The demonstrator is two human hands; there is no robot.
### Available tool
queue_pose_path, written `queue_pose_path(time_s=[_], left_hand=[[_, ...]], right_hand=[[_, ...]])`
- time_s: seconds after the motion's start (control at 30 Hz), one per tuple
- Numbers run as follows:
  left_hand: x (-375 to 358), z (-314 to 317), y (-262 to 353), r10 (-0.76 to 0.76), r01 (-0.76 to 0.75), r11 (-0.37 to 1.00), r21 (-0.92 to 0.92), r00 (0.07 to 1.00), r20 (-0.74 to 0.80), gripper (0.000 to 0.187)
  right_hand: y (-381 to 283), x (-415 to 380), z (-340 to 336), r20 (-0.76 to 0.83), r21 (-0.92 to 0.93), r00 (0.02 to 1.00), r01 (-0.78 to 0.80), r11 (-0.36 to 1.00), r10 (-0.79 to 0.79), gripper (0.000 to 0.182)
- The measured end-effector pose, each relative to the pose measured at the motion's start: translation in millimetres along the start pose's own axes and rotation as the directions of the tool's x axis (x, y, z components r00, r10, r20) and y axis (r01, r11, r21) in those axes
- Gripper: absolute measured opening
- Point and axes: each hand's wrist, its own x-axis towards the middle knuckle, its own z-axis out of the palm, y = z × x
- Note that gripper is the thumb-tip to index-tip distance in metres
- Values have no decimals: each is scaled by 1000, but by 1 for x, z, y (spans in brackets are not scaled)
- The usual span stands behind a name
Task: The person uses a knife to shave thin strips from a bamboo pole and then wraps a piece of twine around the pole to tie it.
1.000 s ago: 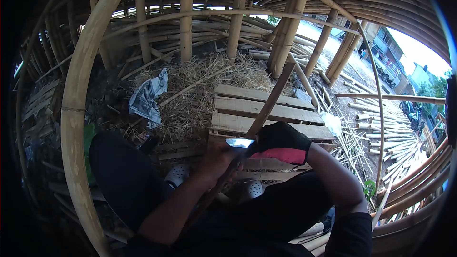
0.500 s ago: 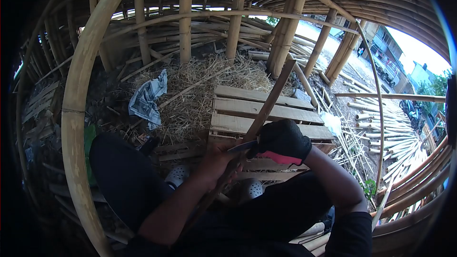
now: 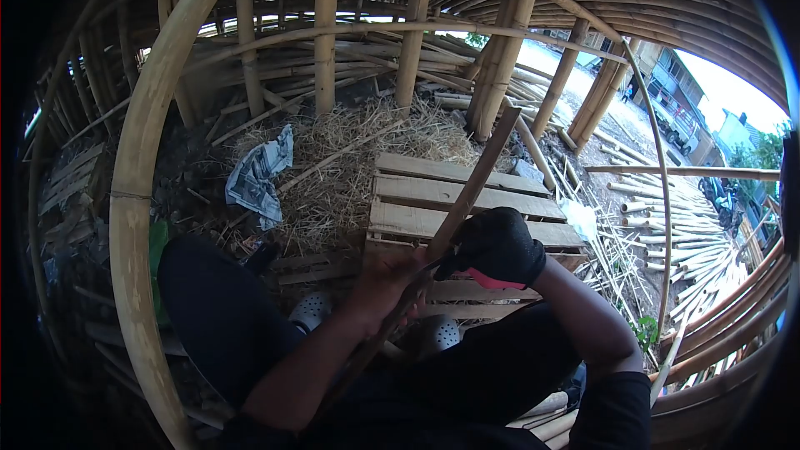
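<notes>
Tilt knife [image 3: 430,267] differently from a second ago: then flashing a bright flat side, now showing only as a thin dark line, too dim to see well. Keep stick [image 3: 475,187] in nearly the same spot, slanting from the bottom middle of the frame to the top, right of the middle. Hold stick with bare left hand [image 3: 392,279], near the middle of the frame, with fingers curled around the wood. Grip knife in right hand [image 3: 498,246], closed in a black and pink glove, just to the right of the bare one. Cannot tell how much of the blade touches the wood.

Bend knees in dark pants [image 3: 225,300], at lower left and lower right. Between them, pale shoes [image 3: 310,310] with little holes. Behind the stick, right of the middle, a pallet [image 3: 425,218] of light boards. Left of that, dry straw [image 3: 350,167], with a crumpled sheet [image 3: 260,175] beside it, hard to tell if paper or cloth. Down the left side, a thick bent bamboo pole [image 3: 133,225]. At far right, cut bamboo [image 3: 679,242] in rows on the ground.
</notes>
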Motion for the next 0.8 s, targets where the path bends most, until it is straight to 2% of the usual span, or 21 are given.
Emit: queue_pose_path(time_s=[0.37,0.47,0.53,0.7,0.8], left_hand=[[3,-2,-5,10,-9,1000,-13,999,34,53],[2,-1,-4,7,-7,1000,0,999,40,53],[3,0,-6,7,-7,1000,15,999,43,54],[2,3,-4,-59,54,988,143,998,35,59],[3,2,-8,-44,32,986,166,997,64,63]], right_hand=[[-2,5,-12,-31,-19,997,77,997,-77,22],[1,6,-16,5,-23,995,104,994,-104,22],[7,4,-18,23,70,986,161,985,-163,20],[14,-1,-26,135,117,978,142,983,-157,17],[12,-3,-29,172,126,976,116,985,-137,17]])
